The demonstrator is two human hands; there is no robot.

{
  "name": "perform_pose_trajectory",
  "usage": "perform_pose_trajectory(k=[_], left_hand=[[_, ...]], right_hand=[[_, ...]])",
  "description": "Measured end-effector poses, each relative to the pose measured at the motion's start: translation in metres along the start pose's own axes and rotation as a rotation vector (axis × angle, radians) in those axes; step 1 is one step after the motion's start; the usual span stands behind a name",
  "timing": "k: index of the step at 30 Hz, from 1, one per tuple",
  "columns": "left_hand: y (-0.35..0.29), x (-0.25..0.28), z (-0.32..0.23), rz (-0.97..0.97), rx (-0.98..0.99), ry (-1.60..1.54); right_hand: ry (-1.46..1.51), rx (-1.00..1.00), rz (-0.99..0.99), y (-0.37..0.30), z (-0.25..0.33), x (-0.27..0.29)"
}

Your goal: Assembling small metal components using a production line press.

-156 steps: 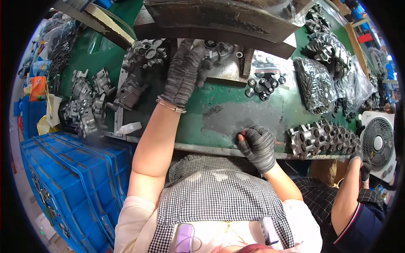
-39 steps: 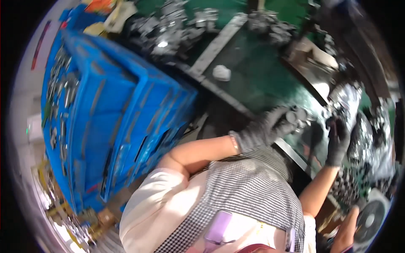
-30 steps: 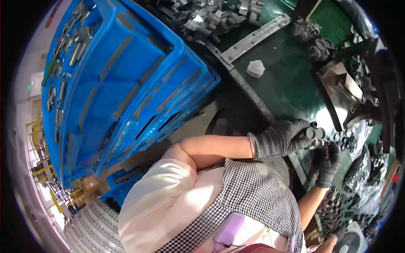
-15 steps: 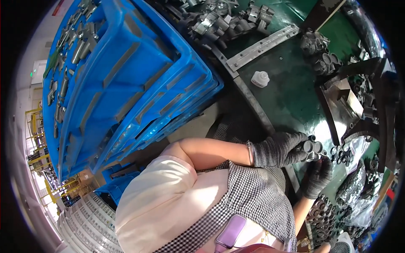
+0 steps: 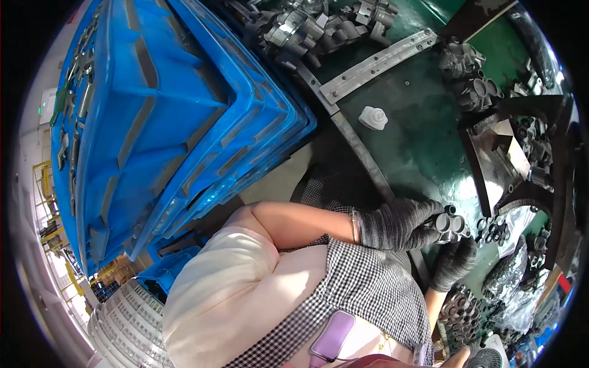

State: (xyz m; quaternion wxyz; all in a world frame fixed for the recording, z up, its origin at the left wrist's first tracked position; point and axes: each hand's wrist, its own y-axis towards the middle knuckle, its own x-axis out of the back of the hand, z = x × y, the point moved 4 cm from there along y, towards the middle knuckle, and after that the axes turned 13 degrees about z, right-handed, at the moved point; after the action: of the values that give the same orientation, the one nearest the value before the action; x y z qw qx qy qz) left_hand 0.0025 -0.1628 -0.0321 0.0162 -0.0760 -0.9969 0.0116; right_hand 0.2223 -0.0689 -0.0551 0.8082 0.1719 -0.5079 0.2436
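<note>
My left hand (image 5: 399,224), in a dark grey knit glove, grips a small silver-grey metal casting (image 5: 451,224) with round openings by its left side. Below it, my right hand (image 5: 454,264), gloved alike, has its fingers curled up against the casting's lower edge. Its fingertips are partly hidden, so how firmly it holds is unclear. Beside the casting, several small black rings (image 5: 492,230) lie on the green tabletop (image 5: 417,147). A small white plastic bottle (image 5: 373,118) lies farther off on the same top.
Stacked blue crates (image 5: 165,122) rise at the left, the top one holding metal parts. More castings (image 5: 307,30) lie at the far edge and by a dark metal frame (image 5: 475,165) on the right. A metal strip (image 5: 380,66) crosses the table. Clear plastic bags (image 5: 509,276) and dark round parts (image 5: 461,313) lie near right.
The casting has turned slightly between my hands, showing its round openings more from the front. My right fingers have curled in beneath it. The whole view has shifted a little.
</note>
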Motion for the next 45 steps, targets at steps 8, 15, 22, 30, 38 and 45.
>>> perform_pose_trajectory(k=[8, 15, 22, 30, 38, 45], left_hand=[[0.001, -0.003, 0.002, -0.082, -0.055, -0.028], [0.005, 0.001, -0.007, -0.010, -0.065, -0.064], [0.007, 0.003, -0.002, 0.016, 0.009, -0.010], [0.011, -0.002, 0.000, 0.160, 0.128, -0.252], [0.011, 0.004, -0.021, 0.218, 0.309, -0.441], [0.004, 0.001, -0.007, 0.216, 0.375, -0.440]], right_hand=[[0.009, 0.003, 0.026, 0.003, 0.004, 0.003], [0.473, -0.147, 0.023, 0.008, 0.006, 0.000], [0.880, -0.305, 0.344, 0.014, -0.012, 0.008], [0.960, -0.308, 0.221, 0.014, 0.010, 0.021], [0.977, -0.300, 0.149, 0.006, 0.003, 0.032], [0.752, -0.256, 0.096, -0.006, -0.006, 0.037]])
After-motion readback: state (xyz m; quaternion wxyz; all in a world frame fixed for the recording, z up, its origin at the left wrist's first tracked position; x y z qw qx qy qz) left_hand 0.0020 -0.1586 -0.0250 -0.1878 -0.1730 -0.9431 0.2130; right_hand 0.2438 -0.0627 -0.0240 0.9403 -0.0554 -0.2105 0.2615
